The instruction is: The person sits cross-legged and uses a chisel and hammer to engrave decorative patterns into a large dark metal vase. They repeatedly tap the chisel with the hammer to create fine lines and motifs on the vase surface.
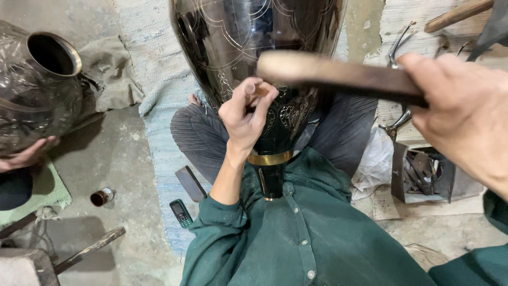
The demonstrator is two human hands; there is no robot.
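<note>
Vase: a tall black vase (248, 37) with fine pale engraved lines lies across the person's lap, its gold-banded neck (270, 158) pointing at the green shirt.
Left hand: the left hand (244, 114) is closed on a small tool (259, 91), pinched between thumb and fingers, the tip set against the vase wall.
Right hand: the right hand (463, 111) is clamped on the handle of a wooden mallet (328, 71), which is raised level, its blurred head just above the small tool.
Floor: bare grey concrete (124, 159), dusty and stained, with a pale woven mat (159, 106) under the crossed legs.
On the floor, left: a dark flat block (190, 183) and a small phone (181, 213) lie near the left elbow; a small open tin (101, 197) lies further left, and a metal bar (87, 249) rests in the lower left corner.
Far left: a second dark vessel (37, 90) with a brass-rimmed mouth, wrapped in clear film, is steadied by another person's hand (26, 154); a crumpled cloth (111, 74) lies behind it.
Right side: an open metal box (423, 172) of tools sits on paper near the right knee, with white plastic (375, 161) beside it and metal pliers (397, 53) above.
</note>
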